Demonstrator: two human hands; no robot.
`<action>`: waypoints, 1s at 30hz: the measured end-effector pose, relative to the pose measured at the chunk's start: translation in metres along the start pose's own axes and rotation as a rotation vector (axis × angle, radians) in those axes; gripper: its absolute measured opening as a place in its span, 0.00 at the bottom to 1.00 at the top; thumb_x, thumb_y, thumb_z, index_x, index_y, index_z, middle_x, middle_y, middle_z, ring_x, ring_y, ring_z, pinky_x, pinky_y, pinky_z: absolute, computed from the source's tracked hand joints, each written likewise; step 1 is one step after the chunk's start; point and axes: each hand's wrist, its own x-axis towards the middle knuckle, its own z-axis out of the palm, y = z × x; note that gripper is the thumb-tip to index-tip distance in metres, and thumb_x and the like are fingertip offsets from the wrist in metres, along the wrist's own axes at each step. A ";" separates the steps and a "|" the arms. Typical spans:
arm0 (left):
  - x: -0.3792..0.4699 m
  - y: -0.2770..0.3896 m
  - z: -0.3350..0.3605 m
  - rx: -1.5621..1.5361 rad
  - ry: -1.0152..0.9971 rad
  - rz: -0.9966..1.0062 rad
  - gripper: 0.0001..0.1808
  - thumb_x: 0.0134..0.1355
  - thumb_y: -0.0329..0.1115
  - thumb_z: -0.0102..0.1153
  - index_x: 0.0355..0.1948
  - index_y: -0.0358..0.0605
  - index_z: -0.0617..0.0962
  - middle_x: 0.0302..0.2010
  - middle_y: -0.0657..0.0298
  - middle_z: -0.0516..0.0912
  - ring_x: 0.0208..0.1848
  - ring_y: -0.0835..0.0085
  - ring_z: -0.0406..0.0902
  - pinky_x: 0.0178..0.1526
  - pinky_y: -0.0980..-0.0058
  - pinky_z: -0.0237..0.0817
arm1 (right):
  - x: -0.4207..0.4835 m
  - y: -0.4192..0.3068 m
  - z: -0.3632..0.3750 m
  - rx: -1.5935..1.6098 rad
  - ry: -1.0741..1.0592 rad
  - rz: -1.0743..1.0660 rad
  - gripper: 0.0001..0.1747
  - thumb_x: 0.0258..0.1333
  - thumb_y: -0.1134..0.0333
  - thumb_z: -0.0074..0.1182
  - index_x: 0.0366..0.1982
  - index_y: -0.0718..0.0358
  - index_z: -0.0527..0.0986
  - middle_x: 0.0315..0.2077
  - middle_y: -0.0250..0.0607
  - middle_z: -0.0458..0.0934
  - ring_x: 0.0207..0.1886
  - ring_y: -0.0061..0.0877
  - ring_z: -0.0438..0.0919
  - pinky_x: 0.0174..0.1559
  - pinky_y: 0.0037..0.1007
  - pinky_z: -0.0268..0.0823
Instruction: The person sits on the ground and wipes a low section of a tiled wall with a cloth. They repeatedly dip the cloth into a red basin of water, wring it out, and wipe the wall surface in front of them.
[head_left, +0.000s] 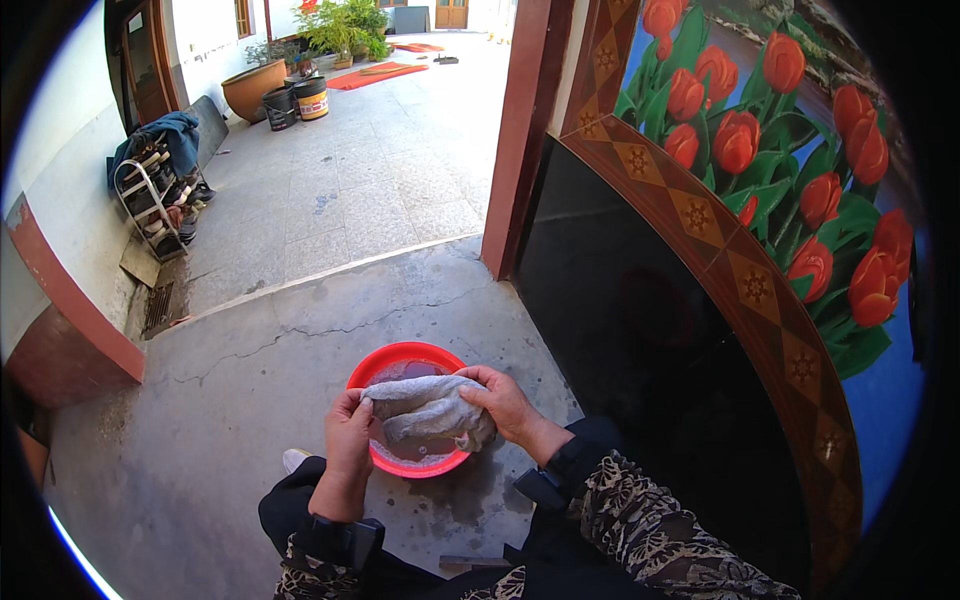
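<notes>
A wet, light grey cloth (427, 405) is stretched between my two hands above a red plastic basin (420, 471). My left hand (349, 435) pinches its left end between thumb and fingers, over the basin's left rim. At the right rim, my right hand (504, 401) grips the other end, where the fabric bunches and hangs down. Cloudy, sudsy water (412, 448) stands in the basin, partly hidden by the cloth. The basin sits on the concrete floor, with dark wet patches (465, 487) at its lower right.
A black tiled wall panel (630, 300) rises at the right beside a red door post (525, 150). A low step edge (322, 274) crosses ahead. Further off are a shoe rack (142, 195) at the left, black buckets (280, 109) and a large clay pot (251, 88).
</notes>
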 end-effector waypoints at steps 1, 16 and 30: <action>0.000 0.001 0.001 -0.008 0.019 -0.008 0.05 0.66 0.25 0.50 0.41 0.40 0.77 0.36 0.65 0.80 0.36 0.80 0.75 0.41 0.80 0.67 | 0.000 0.000 0.000 -0.004 0.005 0.007 0.18 0.58 0.70 0.56 0.50 0.66 0.73 0.43 0.37 0.77 0.46 0.21 0.75 0.51 0.25 0.68; -0.007 0.016 0.012 0.061 -0.025 0.086 0.06 0.63 0.23 0.49 0.40 0.39 0.77 0.35 0.66 0.79 0.36 0.80 0.74 0.42 0.80 0.67 | -0.004 -0.008 0.008 -0.287 -0.076 0.040 0.17 0.64 0.60 0.53 0.45 0.65 0.79 0.41 0.35 0.79 0.46 0.19 0.73 0.52 0.23 0.65; -0.007 0.036 0.008 0.767 0.082 0.413 0.06 0.55 0.23 0.53 0.33 0.36 0.79 0.27 0.58 0.81 0.31 0.73 0.78 0.38 0.76 0.68 | -0.007 -0.006 0.007 -0.619 -0.404 0.168 0.21 0.59 0.56 0.59 0.42 0.68 0.79 0.35 0.34 0.81 0.40 0.17 0.76 0.44 0.24 0.68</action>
